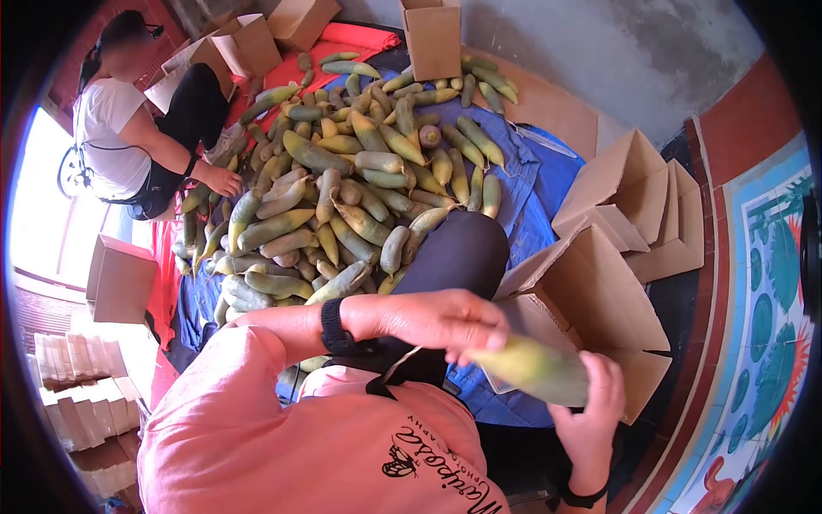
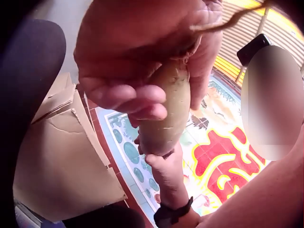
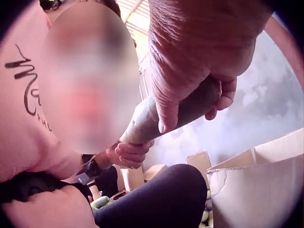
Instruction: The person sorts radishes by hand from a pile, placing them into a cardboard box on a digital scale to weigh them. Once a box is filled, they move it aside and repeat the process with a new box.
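Observation:
Both hands hold one green radish (image 1: 541, 370), yellowish at one end and blurred in the head view. My left hand (image 1: 447, 322) grips its pale, tapered end, fingers curled along the side, and a thin root tail (image 2: 232, 21) sticks out there in the left wrist view. Around the thick green end is my right hand (image 1: 592, 409), thumb on one side and fingers on the other. The radish is held up in front of my body, beside an open cardboard box (image 1: 599, 300). A big heap of green radishes (image 1: 342, 197) lies beyond my knee.
Blue sheeting (image 1: 535, 184) and red cloth (image 1: 355, 38) lie under the heap. Another person (image 1: 111, 128) sits at its far left, a hand over the radishes. More cardboard boxes (image 1: 625, 188) stand at the right and back. A knife (image 1: 548, 140) lies on the sheeting near the wall.

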`<state>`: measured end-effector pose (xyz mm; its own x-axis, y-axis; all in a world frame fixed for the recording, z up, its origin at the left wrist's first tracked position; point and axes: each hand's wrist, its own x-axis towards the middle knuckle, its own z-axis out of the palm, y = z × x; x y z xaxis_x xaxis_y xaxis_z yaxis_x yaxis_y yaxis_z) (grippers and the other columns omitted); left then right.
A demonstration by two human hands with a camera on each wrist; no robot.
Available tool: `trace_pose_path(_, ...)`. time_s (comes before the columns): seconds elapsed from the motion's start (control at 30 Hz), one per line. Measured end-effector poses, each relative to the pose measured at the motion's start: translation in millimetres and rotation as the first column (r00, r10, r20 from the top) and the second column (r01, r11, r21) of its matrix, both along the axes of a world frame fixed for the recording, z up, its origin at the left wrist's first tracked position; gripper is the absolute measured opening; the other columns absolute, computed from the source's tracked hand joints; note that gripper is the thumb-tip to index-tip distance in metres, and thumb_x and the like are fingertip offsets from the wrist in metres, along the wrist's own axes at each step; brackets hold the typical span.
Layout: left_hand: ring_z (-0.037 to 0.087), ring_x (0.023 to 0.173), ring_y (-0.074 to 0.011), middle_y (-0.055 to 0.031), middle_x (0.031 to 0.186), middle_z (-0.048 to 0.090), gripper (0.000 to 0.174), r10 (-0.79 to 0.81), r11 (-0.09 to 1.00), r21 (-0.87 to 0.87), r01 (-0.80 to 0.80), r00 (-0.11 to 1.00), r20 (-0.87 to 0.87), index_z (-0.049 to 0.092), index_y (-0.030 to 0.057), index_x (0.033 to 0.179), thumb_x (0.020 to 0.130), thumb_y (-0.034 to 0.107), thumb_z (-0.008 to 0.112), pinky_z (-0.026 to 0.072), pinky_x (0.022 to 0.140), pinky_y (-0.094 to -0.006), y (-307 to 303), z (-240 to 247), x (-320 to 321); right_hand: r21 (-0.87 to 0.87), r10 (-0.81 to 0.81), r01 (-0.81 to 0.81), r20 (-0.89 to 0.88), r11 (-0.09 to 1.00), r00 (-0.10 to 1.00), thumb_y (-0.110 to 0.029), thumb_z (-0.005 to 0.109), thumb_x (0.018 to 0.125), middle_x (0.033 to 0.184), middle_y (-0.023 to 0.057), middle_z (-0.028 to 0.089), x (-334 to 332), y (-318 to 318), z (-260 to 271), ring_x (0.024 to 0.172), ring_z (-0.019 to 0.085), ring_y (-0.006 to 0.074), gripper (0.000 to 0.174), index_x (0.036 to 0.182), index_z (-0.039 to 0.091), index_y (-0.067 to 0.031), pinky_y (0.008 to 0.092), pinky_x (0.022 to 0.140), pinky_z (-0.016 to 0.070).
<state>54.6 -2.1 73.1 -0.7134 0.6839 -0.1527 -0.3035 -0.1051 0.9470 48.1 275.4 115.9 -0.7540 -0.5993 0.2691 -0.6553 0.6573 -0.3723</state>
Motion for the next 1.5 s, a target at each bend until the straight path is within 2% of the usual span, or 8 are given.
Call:
trace_pose_path(0.17, 0.056, 0.074, -0.0146, -0.0075, 0.084, 0.056, 0.049, 0.309, 0.937, -0.02, -0.35, 0.851, -0.424, 0.044, -0.0012, 0.125, 0.095, 0.038, 0.04, 0.0466, 0.066, -0.0298, 7.5, -29.8, -30.0, -0.118, -0.411, 0.442, 0.219, 0.889, 0.885, -0.009, 0.068, 0.061, 0.107, 0.0151, 0.056, -30.2, 48.0, 8.1, 0.098, 0.054, 0.0266, 0.06, 0.117, 0.048, 0.0019, 0.0366, 0.086, 0.0418)
trace_pose_path(0.33, 0.058, 0.081, -0.0282, -0.0103, 0.087, 0.056, 0.058, -0.028, 0.733, -0.375, -0.568, 0.526, -0.85, 0.039, 0.0108, 0.132, 0.081, 0.028, 0.062, 0.0493, 0.069, -0.0376, 35.4, -50.2, -35.8, 0.098, -0.425, 0.419, 0.347, 0.903, 0.836, -0.018, 0.066, 0.067, 0.092, 0.0177, 0.06, -89.1, 76.0, 9.1, 0.086, 0.059, 0.0274, 0.047, 0.106, 0.053, 0.0045, 0.034, 0.081, 0.0439)
trace_pose_path(0.53, 0.057, 0.088, -0.027, -0.0108, 0.092, 0.057, 0.062, -0.233, 0.752, -0.522, -0.403, 0.579, -0.782, 0.038, 0.0068, 0.131, 0.079, 0.03, 0.062, 0.0484, 0.076, -0.0361, 49.7, -64.2, -46.9, 0.642, -0.473, 0.149, 0.369, 0.752, 0.8, -0.026, 0.071, 0.065, 0.085, 0.0234, 0.061, -153.6, 82.8, -60.1, 0.082, 0.06, 0.0375, 0.042, 0.091, 0.056, 0.0037, 0.0401, 0.075, 0.0462)
trace_pose_path(0.67, 0.056, 0.091, -0.0267, -0.0117, 0.096, 0.057, 0.063, -0.244, 0.771, -0.516, -0.374, 0.575, -0.781, 0.039, 0.0031, 0.129, 0.078, 0.031, 0.063, 0.0472, 0.08, -0.0349, 49.5, -67.4, -47.6, 0.706, -0.501, -0.001, 0.504, 0.709, 0.704, -0.027, 0.071, 0.07, 0.083, 0.0193, 0.062, -194.1, 86.2, -122.4, 0.079, 0.063, 0.0321, 0.041, 0.094, 0.056, 0.0031, 0.0382, 0.067, 0.0496)
trace_pose_path(0.83, 0.055, 0.09, -0.0257, -0.0115, 0.093, 0.055, 0.062, -0.151, 0.806, -0.415, -0.423, 0.529, -0.835, 0.042, -0.0004, 0.126, 0.077, 0.031, 0.064, 0.0468, 0.08, -0.0336, 51.9, -73.3, -46.8, 0.669, -0.65, 0.043, 0.702, 0.742, 0.293, -0.017, 0.061, 0.083, 0.092, 0.0161, 0.059, -214.6, 77.7, -182.3, 0.065, 0.062, 0.0259, 0.042, 0.115, 0.043, 0.0038, 0.035, 0.052, 0.0538)
trace_pose_path(1.07, 0.054, 0.092, -0.0255, -0.0122, 0.095, 0.054, 0.064, -0.15, 0.812, -0.409, -0.416, 0.53, -0.835, 0.04, -0.003, 0.126, 0.076, 0.028, 0.064, 0.0461, 0.081, -0.0339, 54.3, -72.3, -47.7, 0.593, -0.599, 0.138, 0.801, 0.794, 0.003, -0.005, 0.047, 0.087, 0.1, 0.0168, 0.058, -216.2, 117.1, -214.6, 0.071, 0.064, 0.0291, 0.047, 0.131, 0.032, 0.0004, 0.0374, 0.058, 0.0562)
trace_pose_path(1.37, 0.055, 0.094, -0.0286, -0.0136, 0.097, 0.056, 0.059, -0.123, 0.812, -0.395, -0.429, 0.536, -0.835, 0.041, -0.001, 0.127, 0.078, 0.023, 0.063, 0.047, 0.081, -0.0365, 48.5, -64.9, -40.9, 0.265, -0.284, 0.105, 0.842, 0.958, 0.459, -0.012, 0.05, 0.088, 0.107, 0.0147, 0.06, -166.3, 57.7, -83.9, 0.091, 0.059, 0.0207, 0.031, 0.117, 0.053, -0.0002, 0.0306, 0.075, 0.0508)
trace_pose_path(1.5, 0.058, 0.091, -0.0306, -0.0129, 0.097, 0.06, 0.032, 0.426, 0.659, -0.06, -0.75, 0.438, -0.792, 0.057, 0.0031, 0.109, 0.077, 0.006, 0.06, 0.0476, 0.081, -0.0388, -2.8, -56.3, -29.1, 0.221, -0.195, 0.043, 0.73, 0.974, 0.655, -0.012, 0.051, 0.087, 0.106, 0.017, 0.06, -113.5, 44.7, -44.5, 0.093, 0.059, 0.0229, 0.031, 0.115, 0.054, 0.0006, 0.0317, 0.079, 0.0471)
